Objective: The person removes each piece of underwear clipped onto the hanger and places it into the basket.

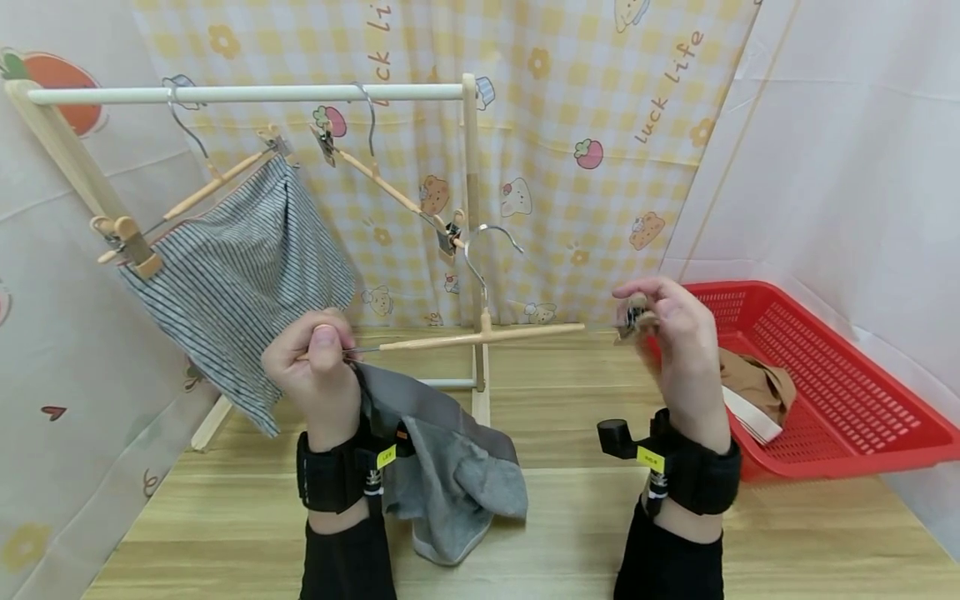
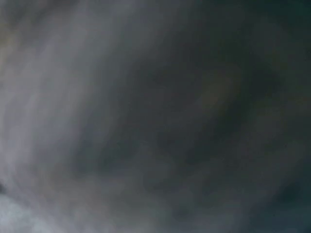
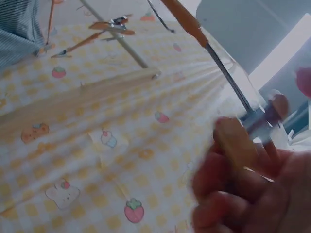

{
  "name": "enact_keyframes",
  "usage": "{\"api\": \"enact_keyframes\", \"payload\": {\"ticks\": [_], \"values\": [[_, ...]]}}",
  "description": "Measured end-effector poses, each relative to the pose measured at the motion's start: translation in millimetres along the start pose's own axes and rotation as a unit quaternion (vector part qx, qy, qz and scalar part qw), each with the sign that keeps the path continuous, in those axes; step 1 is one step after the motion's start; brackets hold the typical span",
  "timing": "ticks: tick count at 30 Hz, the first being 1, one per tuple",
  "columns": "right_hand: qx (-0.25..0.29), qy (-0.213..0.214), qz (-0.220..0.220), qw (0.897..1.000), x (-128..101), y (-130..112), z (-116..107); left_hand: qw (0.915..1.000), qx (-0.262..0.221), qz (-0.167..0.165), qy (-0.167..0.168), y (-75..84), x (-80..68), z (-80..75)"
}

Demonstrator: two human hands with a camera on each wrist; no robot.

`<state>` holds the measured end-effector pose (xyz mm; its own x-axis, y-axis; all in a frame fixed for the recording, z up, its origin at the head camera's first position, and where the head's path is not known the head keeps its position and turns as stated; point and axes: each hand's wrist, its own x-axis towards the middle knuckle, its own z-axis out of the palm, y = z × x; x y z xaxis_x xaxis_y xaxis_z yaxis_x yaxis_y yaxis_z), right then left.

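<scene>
At the centre of the frame I hold a wooden clip hanger (image 1: 480, 335) level. My left hand (image 1: 318, 354) pinches its left end together with a grey garment (image 1: 442, 467) that hangs down over the worktop (image 1: 570, 500). My right hand (image 1: 671, 333) squeezes the clip (image 1: 632, 318) at its right end. A red basket (image 1: 825, 392) sits at right, a striped cloth (image 1: 240, 275) hangs upper left.
</scene>
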<state>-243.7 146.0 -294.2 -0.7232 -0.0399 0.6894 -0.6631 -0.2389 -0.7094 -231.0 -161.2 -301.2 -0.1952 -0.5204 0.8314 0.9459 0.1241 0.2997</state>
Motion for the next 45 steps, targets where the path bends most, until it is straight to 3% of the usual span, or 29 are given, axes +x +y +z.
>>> {"api": "enact_keyframes", "payload": {"ticks": [2, 5, 10, 17, 20, 25, 28, 31, 34, 37, 41, 45], "values": [[-0.005, -0.044, 0.021, 0.999, -0.6, -0.1, -4.3, 0.9999, -0.004, 0.004, 0.016, -1.7, 0.2, 0.6], [0.007, -0.077, 0.027, 0.997, -1.5, 1.3, -8.2, 0.9998, -0.003, -0.002, 0.022, -3.4, -0.1, 1.2], [0.077, -0.085, 0.011, 0.993, -4.1, 5.5, -11.5, 0.9996, -0.013, -0.024, -0.009, -7.2, -3.6, 1.3], [0.184, -0.140, 0.006, 0.973, -7.4, 15.6, -11.7, 0.9987, -0.031, -0.016, -0.038, -6.5, -10.2, -4.8], [0.175, -0.137, 0.018, 0.975, -5.9, 15.8, -10.1, 0.9988, -0.026, -0.010, -0.041, -4.7, -8.2, -6.0], [0.102, -0.115, 0.067, 0.986, -2.7, 9.7, -9.3, 0.9988, -0.017, 0.001, -0.045, -1.8, -1.8, -5.2], [0.096, -0.123, 0.080, 0.985, -1.5, 7.4, -10.3, 0.9987, -0.008, -0.001, -0.050, 0.0, 0.1, -5.3], [0.102, -0.130, 0.069, 0.984, -1.9, 7.4, -11.8, 0.9978, 0.030, -0.013, -0.057, 2.6, 0.2, -6.8], [0.099, -0.134, 0.042, 0.985, -2.5, 8.3, -12.5, 0.9935, 0.083, -0.033, -0.071, 7.1, -0.4, -8.6], [0.089, -0.140, 0.002, 0.986, -2.1, 8.7, -13.1, 0.9877, 0.106, -0.068, -0.092, 12.9, -1.1, -9.2], [0.086, -0.145, -0.046, 0.985, -1.3, 9.3, -14.3, 0.9776, 0.098, -0.142, -0.121, 19.0, -1.3, -9.0], [0.083, -0.130, -0.059, 0.986, -1.9, 9.1, -15.5, 0.9675, 0.076, -0.194, -0.143, 21.6, -1.2, -9.3]]}}
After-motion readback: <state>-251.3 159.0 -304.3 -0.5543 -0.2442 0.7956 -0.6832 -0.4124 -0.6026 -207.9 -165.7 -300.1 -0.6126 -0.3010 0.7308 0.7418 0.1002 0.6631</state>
